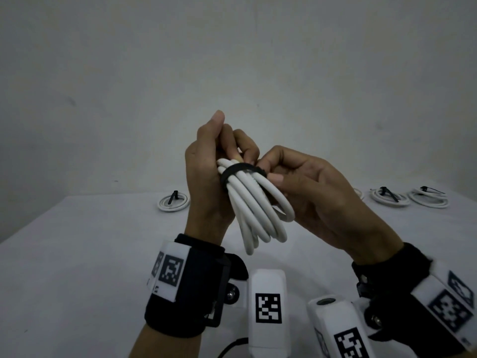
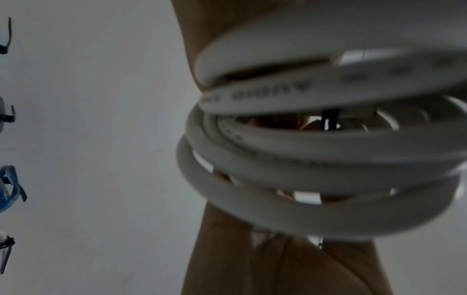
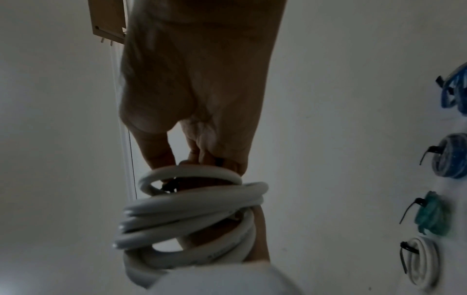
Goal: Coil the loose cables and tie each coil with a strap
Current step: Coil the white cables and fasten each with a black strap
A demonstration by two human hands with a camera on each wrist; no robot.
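A coil of thick white cable (image 1: pixel 258 210) hangs in the air above the table, its loops filling the left wrist view (image 2: pixel 328 149) and showing low in the right wrist view (image 3: pixel 192 221). A black strap (image 1: pixel 238 169) is wrapped round the coil's upper end. My left hand (image 1: pixel 206 171) grips the coil's top from the left, fingers curled over the loops. My right hand (image 1: pixel 296 182) pinches the strap's end at the coil's right side, thumb and fingers pressed together on it.
A white-covered table (image 1: pixel 90 267) lies below. Tied white coils rest on it: one at the back left (image 1: pixel 173 202), two at the back right (image 1: pixel 389 197) (image 1: pixel 429 197). Blue, green and white tied coils (image 3: pixel 449 157) show at the right wrist view's edge.
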